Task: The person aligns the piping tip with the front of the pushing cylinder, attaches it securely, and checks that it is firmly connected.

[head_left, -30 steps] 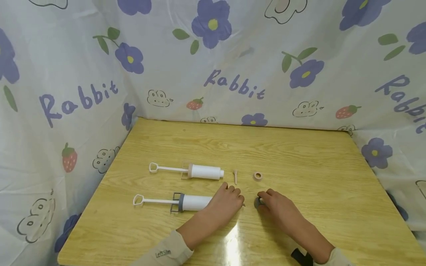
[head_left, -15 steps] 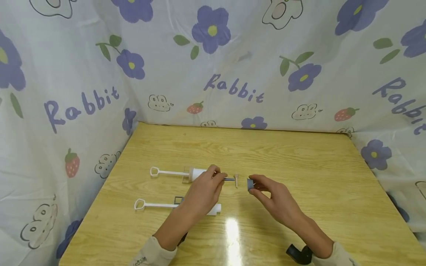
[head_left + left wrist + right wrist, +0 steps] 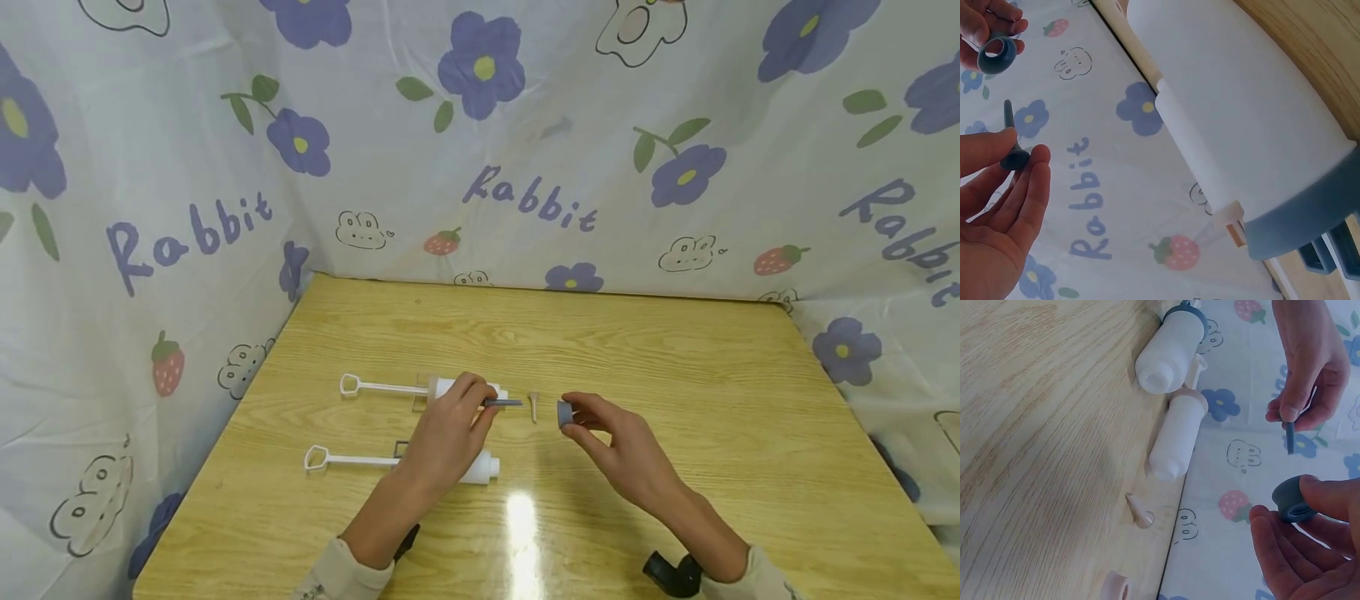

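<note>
My left hand (image 3: 444, 429) pinches a grey-blue nozzle (image 3: 510, 403) by its wider base, and its narrow tip points right. Opposite it, my right hand (image 3: 622, 437) holds a grey-blue ring cap (image 3: 565, 415) between thumb and fingers. A short gap separates nozzle and cap. Below and left lies a white syringe (image 3: 480, 469) with a grey-blue collar (image 3: 1310, 209), partly covered by my left arm in the head view. A second white syringe (image 3: 1177, 437) with a beige collar lies farther back, partly behind my left hand.
A beige nozzle (image 3: 533, 406) lies on the wooden table (image 3: 675, 358) between my hands. The beige ring (image 3: 1115, 586) is near the right hand, hidden behind it in the head view. A patterned cloth (image 3: 420, 167) hangs behind and beside the table.
Both hands have risen from the table, the left with the grey-blue nozzle and the right with the ring cap. Over the last half second, the nozzle shifted slightly left.
</note>
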The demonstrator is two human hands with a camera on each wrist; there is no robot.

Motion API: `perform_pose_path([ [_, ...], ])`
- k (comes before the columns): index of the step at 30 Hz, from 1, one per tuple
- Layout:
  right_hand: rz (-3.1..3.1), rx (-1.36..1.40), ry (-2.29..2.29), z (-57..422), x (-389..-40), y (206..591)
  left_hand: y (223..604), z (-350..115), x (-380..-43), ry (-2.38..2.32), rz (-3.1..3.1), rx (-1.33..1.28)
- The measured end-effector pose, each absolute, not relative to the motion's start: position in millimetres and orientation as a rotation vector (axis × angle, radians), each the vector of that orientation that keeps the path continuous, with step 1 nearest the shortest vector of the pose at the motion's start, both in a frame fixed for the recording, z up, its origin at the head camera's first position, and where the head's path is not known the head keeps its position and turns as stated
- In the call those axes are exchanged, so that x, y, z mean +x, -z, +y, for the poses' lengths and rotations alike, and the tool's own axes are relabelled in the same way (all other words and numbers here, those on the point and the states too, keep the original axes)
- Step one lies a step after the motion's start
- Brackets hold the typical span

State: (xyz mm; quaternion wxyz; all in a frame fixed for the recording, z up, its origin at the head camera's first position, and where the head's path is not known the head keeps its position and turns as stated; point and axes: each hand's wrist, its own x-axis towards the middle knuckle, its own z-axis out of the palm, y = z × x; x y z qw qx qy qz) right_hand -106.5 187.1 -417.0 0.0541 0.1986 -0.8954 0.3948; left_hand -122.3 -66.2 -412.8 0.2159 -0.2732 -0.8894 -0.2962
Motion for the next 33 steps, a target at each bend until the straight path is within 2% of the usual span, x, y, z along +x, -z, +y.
perform_pose_path([
  [22, -2.676, 0.682, -1.296, 172.3, -109.4, 418.0, 405.6, -42.7, -118.8, 0.852, -2.464, -0.842],
  [33, -2.666, 0.666, -1.308, 172.0, -108.0, 418.6, 411.2, -36.5, -117.1, 1.062, -2.459, -0.688],
])
